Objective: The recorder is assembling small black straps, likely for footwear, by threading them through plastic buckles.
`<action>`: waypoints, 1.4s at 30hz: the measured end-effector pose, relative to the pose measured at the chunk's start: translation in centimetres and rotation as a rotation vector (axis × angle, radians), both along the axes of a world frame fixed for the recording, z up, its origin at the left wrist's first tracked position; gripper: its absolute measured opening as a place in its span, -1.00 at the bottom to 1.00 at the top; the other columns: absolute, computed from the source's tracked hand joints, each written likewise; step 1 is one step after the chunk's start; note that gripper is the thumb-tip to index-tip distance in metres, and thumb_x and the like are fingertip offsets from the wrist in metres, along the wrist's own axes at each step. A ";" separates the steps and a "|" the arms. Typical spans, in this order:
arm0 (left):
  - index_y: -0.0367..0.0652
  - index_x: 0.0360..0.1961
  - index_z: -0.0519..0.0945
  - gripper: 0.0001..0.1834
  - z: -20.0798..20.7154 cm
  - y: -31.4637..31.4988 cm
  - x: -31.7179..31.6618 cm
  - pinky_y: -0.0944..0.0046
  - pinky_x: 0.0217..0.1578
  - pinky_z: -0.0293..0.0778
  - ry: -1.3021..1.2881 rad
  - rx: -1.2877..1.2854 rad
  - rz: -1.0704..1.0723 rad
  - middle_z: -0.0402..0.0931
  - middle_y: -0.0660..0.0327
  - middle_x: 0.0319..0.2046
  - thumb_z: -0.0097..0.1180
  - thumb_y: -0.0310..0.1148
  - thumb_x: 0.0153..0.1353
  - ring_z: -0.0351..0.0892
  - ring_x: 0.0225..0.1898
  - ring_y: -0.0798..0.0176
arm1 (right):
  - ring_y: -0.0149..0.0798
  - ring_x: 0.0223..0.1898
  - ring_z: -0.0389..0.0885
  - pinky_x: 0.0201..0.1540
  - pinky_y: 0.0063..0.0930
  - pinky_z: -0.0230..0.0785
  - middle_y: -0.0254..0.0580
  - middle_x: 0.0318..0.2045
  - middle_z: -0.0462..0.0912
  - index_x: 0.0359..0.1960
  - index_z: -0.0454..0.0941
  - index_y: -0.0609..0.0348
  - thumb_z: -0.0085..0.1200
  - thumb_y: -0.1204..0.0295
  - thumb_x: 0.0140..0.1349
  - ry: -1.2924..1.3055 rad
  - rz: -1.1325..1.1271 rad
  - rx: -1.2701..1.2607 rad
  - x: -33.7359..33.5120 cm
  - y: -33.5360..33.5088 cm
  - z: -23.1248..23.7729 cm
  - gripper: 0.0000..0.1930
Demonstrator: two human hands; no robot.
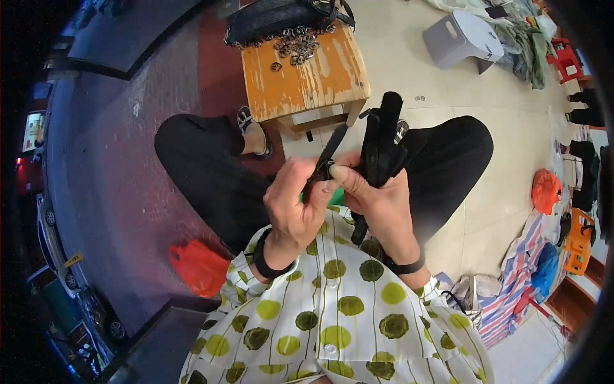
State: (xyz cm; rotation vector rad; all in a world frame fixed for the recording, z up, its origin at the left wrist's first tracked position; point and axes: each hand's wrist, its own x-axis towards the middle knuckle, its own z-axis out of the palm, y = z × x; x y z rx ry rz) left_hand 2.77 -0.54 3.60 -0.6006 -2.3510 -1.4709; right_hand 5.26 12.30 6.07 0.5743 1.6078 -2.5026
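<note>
My left hand [291,208] is closed in a pinch on a narrow black strap [334,142] whose end sticks up past the fingers. Between my two thumbs sits a small dark piece on that strap, too covered to make out. My right hand [387,208] grips a bundle of black straps [384,141], with its thumb and forefinger meeting the left fingertips. In front of my knees stands a worn wooden stool [304,83]. On its top lies a pile of small metal buckles [297,46], beside a black bag or bundle [275,19].
Red plastic bags lie on the floor at the left [198,267] and at the right [546,191]. A grey plastic stool [457,40] stands at the back right, near piled cloth [521,48]. A striped sheet [518,275] and an orange crate [579,242] are at the right.
</note>
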 end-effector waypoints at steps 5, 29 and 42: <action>-0.22 -0.43 0.44 -0.79 0.4 -0.3 0.5 0.26 -0.56 0.32 -0.054 0.058 0.028 0.37 0.13 -0.60 0.17 -0.32 0.06 0.39 -0.58 0.07 | -0.63 -0.66 0.31 -0.63 -0.75 0.12 -0.46 -0.63 0.49 -0.43 0.53 0.25 0.19 0.43 0.07 0.041 0.043 0.076 0.2 0.0 0.2 -0.86; -0.21 -0.40 0.45 -0.69 -0.1 -0.6 1.6 0.53 -0.60 0.08 -0.699 0.483 -0.127 0.21 0.45 -0.68 -0.01 -0.14 0.24 0.11 -0.61 0.59 | -0.64 -0.73 0.27 -0.71 -0.76 0.02 -0.44 -0.66 0.47 -0.39 0.48 0.19 0.15 0.36 0.12 0.013 -0.124 -0.069 -0.5 0.1 -0.1 -0.83; -0.27 -0.38 0.45 -0.81 0.1 -1.1 1.7 0.41 -0.54 0.25 -0.878 0.285 -0.341 0.34 0.30 -0.62 0.03 -0.33 0.19 0.31 -0.57 0.42 | -0.25 -0.41 0.52 -0.32 -0.46 0.37 -0.14 -0.45 0.50 -0.30 0.40 0.29 0.09 0.63 -0.02 0.370 -0.034 0.636 -0.4 0.9 -2.0 -0.79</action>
